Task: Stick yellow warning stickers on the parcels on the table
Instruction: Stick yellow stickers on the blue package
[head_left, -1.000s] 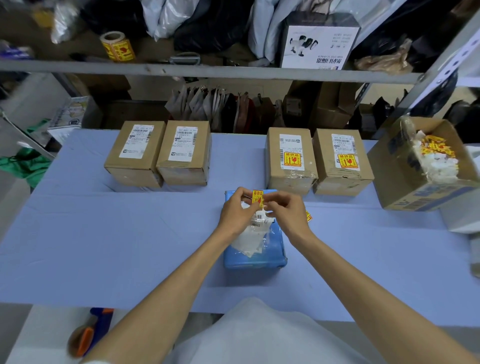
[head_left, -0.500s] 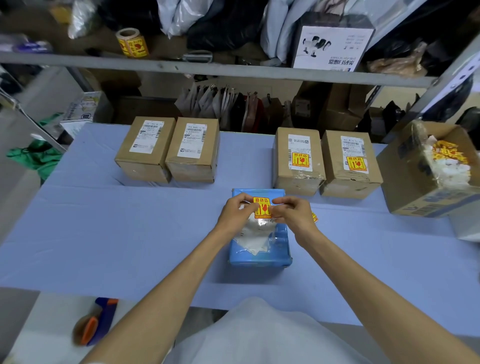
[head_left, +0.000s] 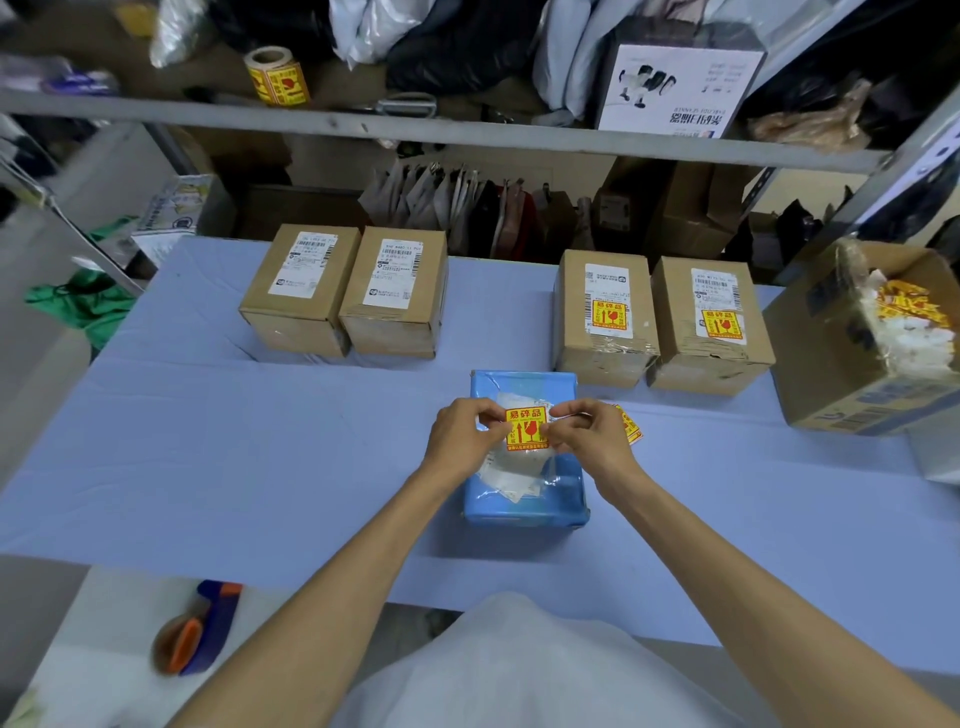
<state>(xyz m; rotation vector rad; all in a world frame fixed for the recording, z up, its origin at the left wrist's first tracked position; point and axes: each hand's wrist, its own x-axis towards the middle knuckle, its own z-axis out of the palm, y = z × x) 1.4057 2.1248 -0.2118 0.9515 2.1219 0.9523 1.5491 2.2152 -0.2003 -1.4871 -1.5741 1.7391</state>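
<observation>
- the yellow sticker (head_left: 526, 427) is held stretched flat just over the top of the blue parcel (head_left: 524, 499), above its clear pouch with the paper slip.
- the left hand (head_left: 462, 439) pinches the sticker's left edge and the right hand (head_left: 592, 439) pinches its right edge. a spare sticker (head_left: 629, 425) shows just behind the right hand.
- to do it well, i'd lay one edge down first, then smooth across so the crinkly film traps no bubble.
- beyond, the right pair of boxes (head_left: 605, 317) already wears stickers, while the left pair of boxes (head_left: 301, 291) has none.
</observation>
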